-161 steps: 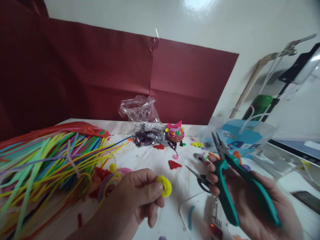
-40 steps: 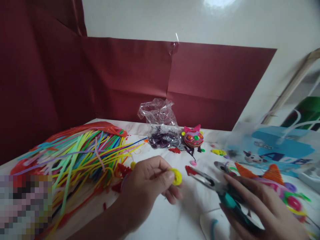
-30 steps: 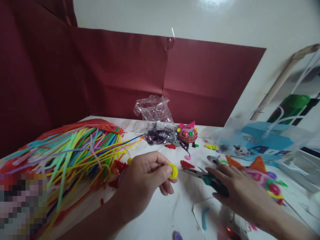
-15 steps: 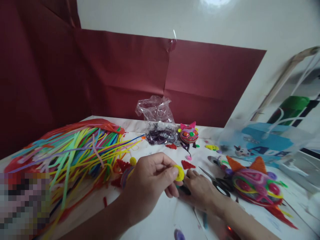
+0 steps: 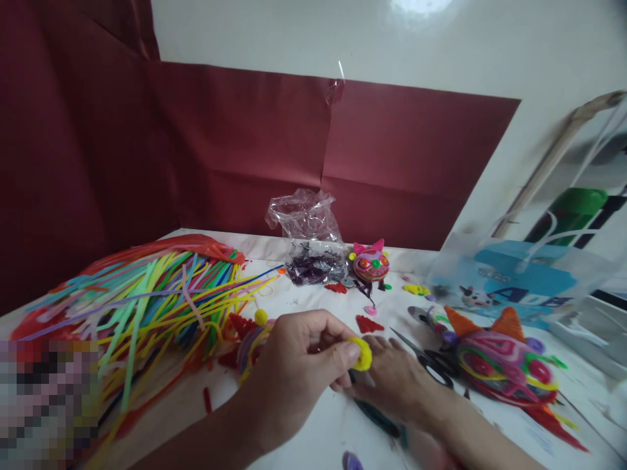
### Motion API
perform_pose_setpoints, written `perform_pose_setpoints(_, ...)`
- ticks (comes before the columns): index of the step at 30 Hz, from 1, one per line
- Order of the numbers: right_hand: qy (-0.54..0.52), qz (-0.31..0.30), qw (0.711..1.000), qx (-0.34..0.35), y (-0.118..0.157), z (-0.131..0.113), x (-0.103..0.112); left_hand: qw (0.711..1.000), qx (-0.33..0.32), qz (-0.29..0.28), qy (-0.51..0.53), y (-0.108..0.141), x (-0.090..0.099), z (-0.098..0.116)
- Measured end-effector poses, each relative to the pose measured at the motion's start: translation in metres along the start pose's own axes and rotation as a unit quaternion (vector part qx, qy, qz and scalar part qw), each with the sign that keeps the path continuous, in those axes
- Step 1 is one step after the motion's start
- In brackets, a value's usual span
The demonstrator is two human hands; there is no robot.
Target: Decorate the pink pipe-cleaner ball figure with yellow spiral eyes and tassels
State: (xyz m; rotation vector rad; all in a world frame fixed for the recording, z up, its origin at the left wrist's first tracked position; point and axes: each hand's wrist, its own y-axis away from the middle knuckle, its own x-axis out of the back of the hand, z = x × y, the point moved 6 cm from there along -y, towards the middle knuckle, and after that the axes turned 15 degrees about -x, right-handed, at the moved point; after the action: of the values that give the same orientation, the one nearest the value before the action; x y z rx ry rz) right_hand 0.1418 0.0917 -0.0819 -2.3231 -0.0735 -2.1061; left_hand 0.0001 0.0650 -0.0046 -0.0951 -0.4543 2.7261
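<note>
My left hand point(image 5: 304, 372) pinches a small yellow coiled disc point(image 5: 364, 354), like wound pipe cleaner, between thumb and fingers. My right hand point(image 5: 392, 372) lies low over the table, palm down, fingers stretched forward just beyond the disc. Beneath and beside its thumb is a dark green-handled tool point(image 5: 377, 418), its working end hidden. Black-handled scissors point(image 5: 431, 365) lie to the right of that hand. A striped round craft piece point(image 5: 247, 352) with red points and a yellow disc on top is partly hidden behind my left hand. A red coiled triangle point(image 5: 369, 324) lies ahead.
Many coloured pipe cleaners point(image 5: 171, 294) spread over the left side. A clear plastic bag point(image 5: 308, 241) stands at the back beside a pink-eared animal face point(image 5: 371, 261). On the right lie an orange-eared face point(image 5: 507, 362) and a translucent bag point(image 5: 519, 281). A purple disc point(image 5: 351, 461) lies in front.
My left hand has shifted slightly right and down with the yellow disc. My right hand's fingers have straightened and flattened, and more of the green handle shows below it.
</note>
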Motion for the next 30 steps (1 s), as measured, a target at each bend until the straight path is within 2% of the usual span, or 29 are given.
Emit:
perform_pose_setpoints(4,-0.114,0.033,0.992,0.033,0.026,-0.002,0.064,1.000,0.001,0.014,-0.005,0.002,-0.001,0.001)
perform_pose_setpoints(5,-0.228,0.009,0.972,0.060,0.036,-0.005,0.075,1.000,-0.001,0.014,-0.010,0.002,-0.002,0.002)
perform_pose_setpoints(6,-0.295,-0.003,0.952,0.083,0.045,-0.009,0.083,1.000,-0.003,0.011,-0.017,0.003,-0.003,0.003)
perform_pose_setpoints(7,-0.314,0.004,0.945,0.088,0.053,-0.011,0.088,1.000,-0.006,0.007,-0.024,0.004,-0.004,0.004)
perform_pose_setpoints(12,-0.304,-0.016,0.948,0.097,0.069,-0.024,0.083,0.998,-0.007,-0.030,-0.054,0.009,-0.012,0.005)
perform_pose_setpoints(16,-0.305,0.023,0.944,0.128,0.070,-0.028,0.089,0.997,0.009,-0.037,-0.062,0.011,-0.015,0.004)
perform_pose_setpoints(20,-0.323,0.054,0.930,0.166,0.074,-0.029,0.095,0.998,0.046,-0.041,-0.030,0.013,-0.016,0.000)
perform_pose_setpoints(25,-0.355,0.030,0.902,0.244,0.078,-0.035,0.097,0.995,0.067,-0.070,0.010,0.013,-0.019,-0.006)
perform_pose_setpoints(27,-0.352,0.025,0.909,0.221,0.076,-0.033,0.094,0.995,0.069,-0.068,0.024,0.012,-0.019,-0.008)
perform_pose_setpoints(30,-0.373,-0.001,0.916,0.146,0.068,-0.023,0.084,0.996,0.049,-0.054,0.051,0.009,-0.020,-0.008)
